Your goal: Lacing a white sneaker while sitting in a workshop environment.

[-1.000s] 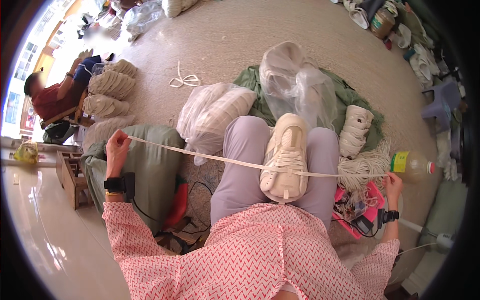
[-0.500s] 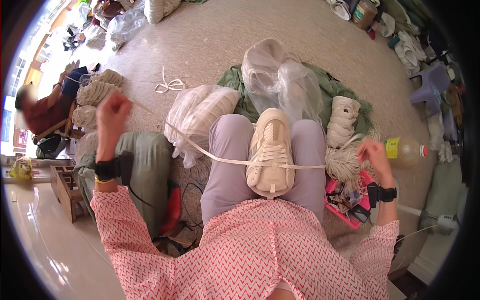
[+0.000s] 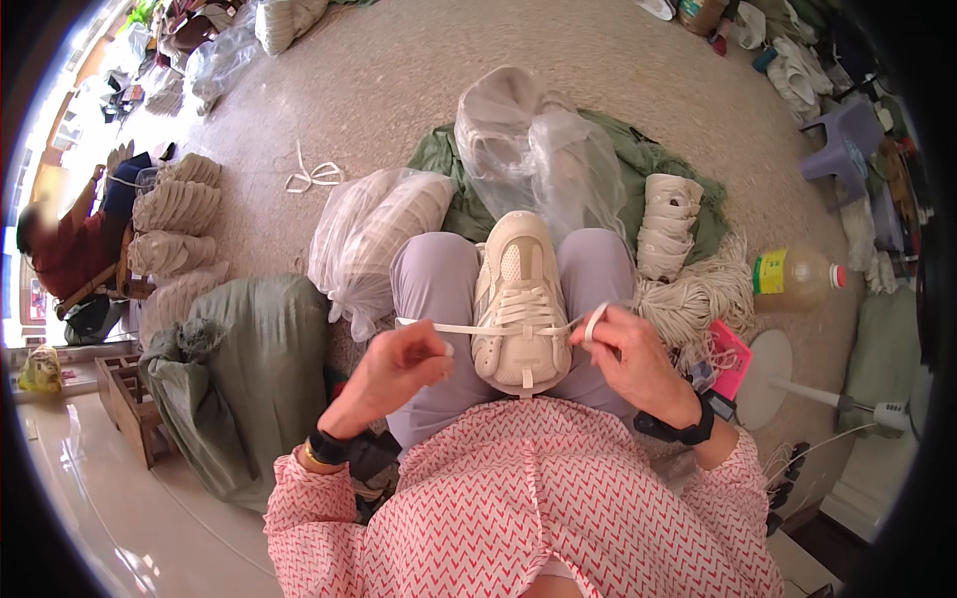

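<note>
A beige sneaker (image 3: 525, 344) rests between my knees, toe pointing away from me. Its flat pale shoelace (image 3: 469, 329) is threaded through the upper eyelets and runs out to both sides. Left of the shoe, my left hand (image 3: 399, 367) has curled fingers closed at the lace's left stretch; exactly where it pinches is partly hidden. On the other side my right hand (image 3: 633, 361) grips the right stretch, and a bit of lace loops over its fingers.
Ahead are clear bags of shoe parts (image 3: 374, 239) on green cloth. To the right lie a bundle of laces (image 3: 698, 299), a pink basket (image 3: 733, 359) and a jug (image 3: 797, 279). A green sack (image 3: 249, 379) stands left. Another person (image 3: 80, 239) sits farther left.
Both hands have come inward from wide out at the sides to close beside the shoe. The long left stretch of lace is no longer pulled out taut. My view has shifted slightly.
</note>
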Available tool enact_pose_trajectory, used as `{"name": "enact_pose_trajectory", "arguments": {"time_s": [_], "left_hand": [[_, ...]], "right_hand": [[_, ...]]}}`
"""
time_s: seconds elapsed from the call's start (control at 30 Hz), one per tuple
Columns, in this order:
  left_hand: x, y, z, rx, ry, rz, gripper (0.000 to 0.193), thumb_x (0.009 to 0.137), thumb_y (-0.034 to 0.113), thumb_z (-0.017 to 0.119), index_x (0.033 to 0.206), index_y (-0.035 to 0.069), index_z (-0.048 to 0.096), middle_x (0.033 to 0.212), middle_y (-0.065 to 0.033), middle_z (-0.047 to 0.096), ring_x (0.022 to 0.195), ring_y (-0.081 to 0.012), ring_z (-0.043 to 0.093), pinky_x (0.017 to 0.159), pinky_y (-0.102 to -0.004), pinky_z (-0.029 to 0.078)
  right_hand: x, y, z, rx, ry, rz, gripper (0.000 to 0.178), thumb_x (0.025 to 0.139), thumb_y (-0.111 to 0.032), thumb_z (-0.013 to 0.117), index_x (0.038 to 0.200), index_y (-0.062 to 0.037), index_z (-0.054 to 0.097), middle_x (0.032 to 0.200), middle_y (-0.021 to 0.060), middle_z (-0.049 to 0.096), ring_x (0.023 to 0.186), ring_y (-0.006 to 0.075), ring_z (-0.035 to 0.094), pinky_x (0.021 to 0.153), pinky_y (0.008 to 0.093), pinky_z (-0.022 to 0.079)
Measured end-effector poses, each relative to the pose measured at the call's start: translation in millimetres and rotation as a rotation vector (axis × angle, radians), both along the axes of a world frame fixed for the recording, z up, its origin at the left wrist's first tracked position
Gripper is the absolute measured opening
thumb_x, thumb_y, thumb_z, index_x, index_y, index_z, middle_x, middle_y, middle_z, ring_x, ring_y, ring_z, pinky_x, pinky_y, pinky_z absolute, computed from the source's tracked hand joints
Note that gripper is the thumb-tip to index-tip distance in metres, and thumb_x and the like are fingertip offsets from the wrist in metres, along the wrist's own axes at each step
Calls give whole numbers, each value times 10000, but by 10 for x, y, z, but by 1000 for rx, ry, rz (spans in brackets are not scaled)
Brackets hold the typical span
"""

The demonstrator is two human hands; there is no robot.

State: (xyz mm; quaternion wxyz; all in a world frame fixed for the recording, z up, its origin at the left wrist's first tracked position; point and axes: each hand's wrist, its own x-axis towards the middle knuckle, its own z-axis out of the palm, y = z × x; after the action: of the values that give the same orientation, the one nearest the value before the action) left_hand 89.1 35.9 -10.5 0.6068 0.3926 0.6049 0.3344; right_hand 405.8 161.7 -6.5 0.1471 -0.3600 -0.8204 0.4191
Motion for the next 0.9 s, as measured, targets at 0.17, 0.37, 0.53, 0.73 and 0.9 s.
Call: {"name": "enact_pose_trajectory", "arguments": {"time_s": [0.17, 0.37, 0.53, 0.73, 0.9], "left_hand": [[264, 29, -148, 138, 16, 5, 107, 951, -5, 714, 966, -4, 608, 857, 2, 637, 767, -45, 553, 677, -238, 481], [367, 122, -194, 225, 62, 101, 92, 964, -57, 665, 959, -4, 591, 972, -48, 667, 914, -94, 615, 844, -266, 520], [435, 170, -154, 234, 29, 149, 100, 976, -82, 637, 956, 3, 588, 1034, -71, 678, 999, -124, 630, 925, -292, 525], [476, 154, -131, 222, 38, 187, 98, 968, -86, 643, 956, 2, 601, 1034, -68, 682, 980, -119, 631, 915, -290, 528], [495, 138, -118, 222, 86, 193, 91, 947, -91, 643, 963, -16, 594, 1010, -67, 698, 945, -102, 646, 872, -262, 548]], "right_hand": [[-178, 169, -43, 45, 101, -79, 182, 909, 67, 671, 1046, 4, 774, 891, 107, 632, 762, 249, 660, 697, 335, 537], [-157, 179, -154, -395, 344, -208, 197, 933, 60, 701, 1118, 26, 762, 982, 40, 681, 875, 93, 689, 774, 241, 595], [-111, 122, -255, -455, 399, -240, 204, 912, 64, 731, 1112, 29, 751, 1006, 41, 713, 896, 90, 702, 805, 238, 595], [-126, 33, -355, -524, 476, -279, 157, 899, 62, 748, 1052, 24, 744, 1000, 49, 755, 895, 91, 713, 819, 250, 597], [-140, 27, -403, -413, 441, -276, 130, 885, 62, 760, 1007, 23, 734, 950, 55, 770, 858, 98, 724, 797, 260, 596]]}}
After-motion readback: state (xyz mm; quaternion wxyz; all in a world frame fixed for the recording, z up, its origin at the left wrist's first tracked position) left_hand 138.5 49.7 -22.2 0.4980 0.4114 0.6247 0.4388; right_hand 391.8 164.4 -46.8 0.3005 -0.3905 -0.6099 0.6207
